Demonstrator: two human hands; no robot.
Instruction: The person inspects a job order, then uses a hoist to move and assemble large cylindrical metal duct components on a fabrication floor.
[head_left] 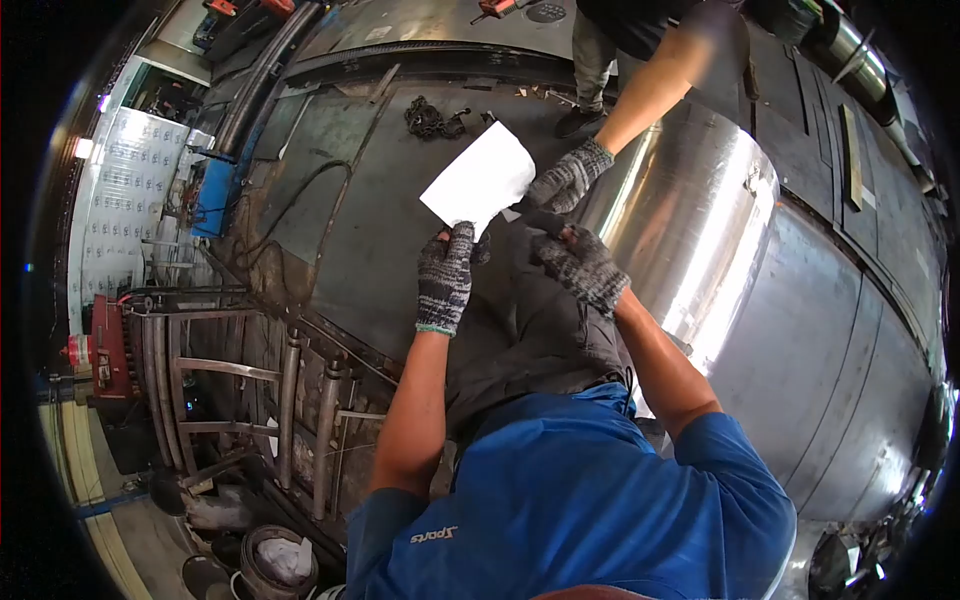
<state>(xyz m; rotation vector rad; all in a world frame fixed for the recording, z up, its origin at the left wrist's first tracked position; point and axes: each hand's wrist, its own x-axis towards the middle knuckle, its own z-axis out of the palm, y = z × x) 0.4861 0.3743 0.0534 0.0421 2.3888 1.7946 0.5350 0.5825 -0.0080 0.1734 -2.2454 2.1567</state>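
Note:
My left hand (pixel 447 278), in a grey knitted glove, grips the lower edge of a white sheet (pixel 478 180) between thumb and fingers. Bright and slightly curved at its right end, the sheet is held up over the dark floor. A co-worker's gloved hand (pixel 566 180) reaches in from the upper right, close to the sheet's right edge. Just below it is my right hand (pixel 588 272), also gloved, with its fingers curled in around a dark thing that I cannot make out. Beside my right hand stands a large shiny metal cylinder (pixel 690 200).
A co-worker stands at the far side by the cylinder. Dark metal plates (pixel 810 330) lie to the right. A black chain (pixel 430 118) rests on the floor plate ahead. At left are a metal frame (pixel 225 370) and a bucket (pixel 278 560).

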